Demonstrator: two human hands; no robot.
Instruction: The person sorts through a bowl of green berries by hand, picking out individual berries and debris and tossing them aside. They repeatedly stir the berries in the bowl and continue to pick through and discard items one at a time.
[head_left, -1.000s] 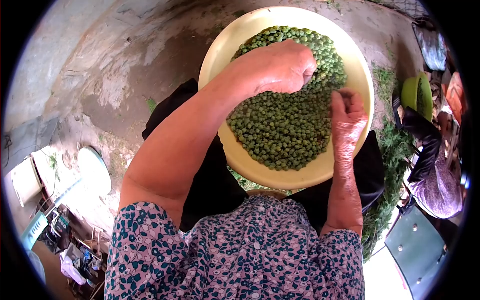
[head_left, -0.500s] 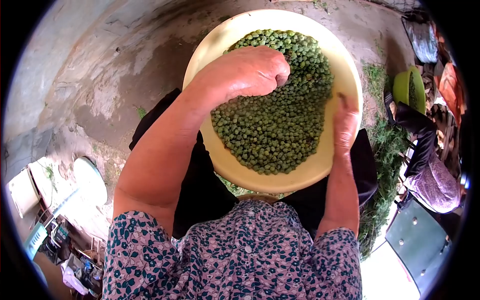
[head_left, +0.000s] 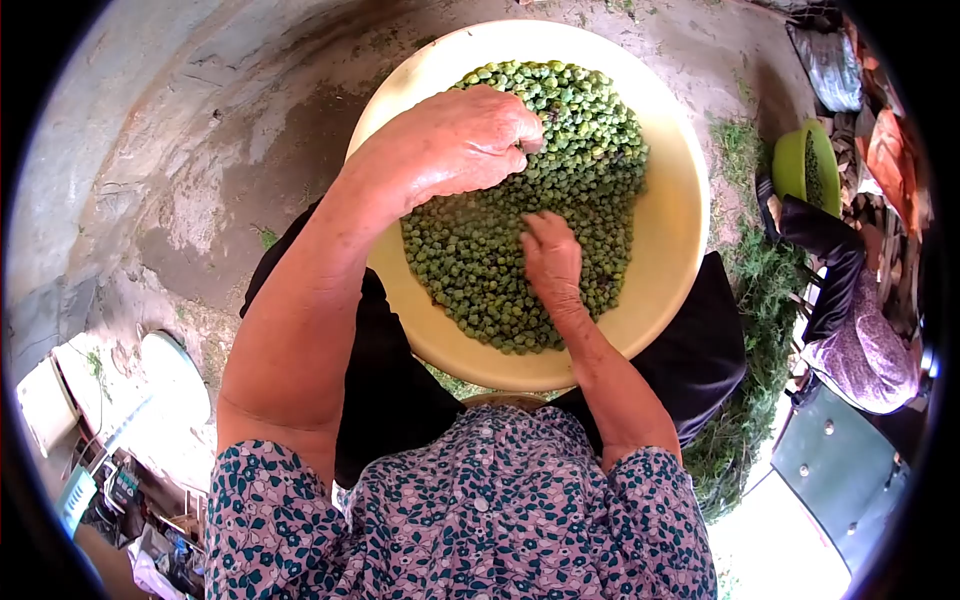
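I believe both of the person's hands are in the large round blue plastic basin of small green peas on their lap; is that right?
Not quite: the large round plastic basin is pale yellow, not blue. The head view shows the left hand and the right hand both in its small green peas, with the basin on the lap.
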